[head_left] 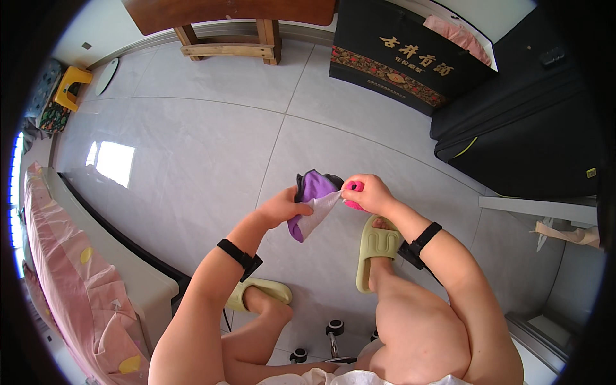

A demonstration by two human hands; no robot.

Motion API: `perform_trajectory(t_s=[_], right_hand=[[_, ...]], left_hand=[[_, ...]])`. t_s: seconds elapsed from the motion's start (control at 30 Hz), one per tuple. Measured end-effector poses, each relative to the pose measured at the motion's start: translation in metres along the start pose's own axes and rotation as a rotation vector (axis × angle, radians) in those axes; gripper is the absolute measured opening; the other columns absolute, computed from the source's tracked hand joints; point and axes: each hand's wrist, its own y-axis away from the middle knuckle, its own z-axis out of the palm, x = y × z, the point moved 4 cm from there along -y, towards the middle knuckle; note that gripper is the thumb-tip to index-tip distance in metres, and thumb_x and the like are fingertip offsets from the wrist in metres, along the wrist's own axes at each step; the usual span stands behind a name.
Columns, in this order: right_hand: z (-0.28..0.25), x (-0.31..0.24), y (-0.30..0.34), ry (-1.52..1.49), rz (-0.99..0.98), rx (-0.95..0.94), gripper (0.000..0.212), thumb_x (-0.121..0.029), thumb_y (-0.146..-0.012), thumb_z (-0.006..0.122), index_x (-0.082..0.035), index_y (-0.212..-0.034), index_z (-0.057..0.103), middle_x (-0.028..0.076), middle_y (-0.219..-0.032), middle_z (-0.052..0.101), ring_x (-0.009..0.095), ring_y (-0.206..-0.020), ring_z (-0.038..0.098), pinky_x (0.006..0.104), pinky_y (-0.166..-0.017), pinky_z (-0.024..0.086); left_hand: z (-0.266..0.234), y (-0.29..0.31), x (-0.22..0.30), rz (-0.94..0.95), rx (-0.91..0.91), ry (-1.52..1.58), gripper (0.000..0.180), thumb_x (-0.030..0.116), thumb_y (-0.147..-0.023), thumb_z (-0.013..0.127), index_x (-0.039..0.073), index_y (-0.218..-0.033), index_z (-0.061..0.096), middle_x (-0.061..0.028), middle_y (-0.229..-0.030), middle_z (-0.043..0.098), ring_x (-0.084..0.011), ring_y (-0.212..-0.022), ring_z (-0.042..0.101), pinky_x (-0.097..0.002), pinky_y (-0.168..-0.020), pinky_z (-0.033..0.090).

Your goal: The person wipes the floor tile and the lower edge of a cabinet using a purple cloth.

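Out in front of my knees, a small purple and white piece of cloth (316,188) with dark edges is stretched between my hands. Its kind cannot be told. My left hand (282,206) is closed on the cloth's left side, thumb lying over the white part. At the other end, my right hand (371,194) pinches the white edge with its fingertips. A bright pink bundle (354,195) with a black spot sits within that same hand, partly hidden by the fingers. Black straps with small dark boxes circle both forearms.
Green slippers (371,256) are on my feet on the grey tiled floor (212,141). Chair casters (334,328) show between my legs. A black paper bag (398,64) and dark suitcase (526,122) stand right, a wooden bench (224,19) ahead, a pink bedspread (70,276) left.
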Motion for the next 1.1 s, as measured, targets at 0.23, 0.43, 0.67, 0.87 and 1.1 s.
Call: perform_trajectory(t_s=[0.23, 0.43, 0.67, 0.87, 1.1], right_hand=[[0.019, -0.025, -0.011, -0.056, 0.122, -0.097, 0.021, -0.02, -0.073, 0.068, -0.002, -0.085, 0.066, 0.006, -0.075, 0.065, 0.015, -0.068, 0.06, 0.0304, -0.064, 0.048], [0.033, -0.039, -0.022, 0.093, 0.091, -0.243, 0.036, -0.035, -0.073, 0.073, -0.002, -0.084, 0.065, 0.006, -0.077, 0.066, 0.016, -0.071, 0.061, 0.0311, -0.064, 0.048], [0.022, -0.027, -0.016, -0.114, 0.005, -0.122, 0.043, -0.035, -0.076, 0.075, -0.001, -0.101, 0.066, 0.009, -0.088, 0.066, 0.015, -0.076, 0.062, 0.0285, -0.071, 0.05], [-0.035, 0.028, 0.025, -0.121, 0.199, 0.031, 0.029, -0.023, -0.079, 0.072, 0.001, -0.095, 0.065, 0.007, -0.084, 0.065, 0.013, -0.072, 0.062, 0.0267, -0.066, 0.05], [-0.06, 0.053, 0.065, -0.134, 0.277, 0.123, 0.03, -0.024, -0.08, 0.071, 0.0, -0.097, 0.065, 0.007, -0.088, 0.064, 0.013, -0.08, 0.059, 0.0271, -0.071, 0.049]], left_hand=[[0.003, 0.002, 0.011, 0.243, 0.135, -0.832, 0.041, 0.025, -0.073, 0.066, -0.002, -0.102, 0.059, -0.0121, -0.088, 0.064, -0.0248, -0.084, 0.062, -0.0347, -0.077, 0.048], [0.007, 0.014, 0.004, 0.132, 0.136, -0.639, 0.057, 0.045, -0.074, 0.073, -0.001, -0.104, 0.06, -0.0129, -0.094, 0.065, -0.022, -0.085, 0.063, -0.0342, -0.077, 0.049], [-0.087, 0.055, -0.015, 0.002, 0.567, -0.508, 0.042, 0.038, -0.078, 0.071, -0.001, -0.092, 0.062, -0.0114, -0.086, 0.065, -0.0176, -0.075, 0.062, -0.0339, -0.068, 0.049], [-0.171, 0.127, -0.072, 0.099, 1.221, -1.047, 0.023, 0.024, -0.075, 0.064, 0.003, -0.083, 0.06, -0.0132, -0.086, 0.059, -0.0349, -0.084, 0.056, -0.0447, -0.073, 0.047], [-0.127, 0.104, -0.124, 0.19, 1.531, -1.051, 0.03, 0.013, -0.072, 0.063, 0.006, -0.1, 0.058, -0.0125, -0.098, 0.057, -0.0344, -0.093, 0.053, -0.0425, -0.078, 0.046]])
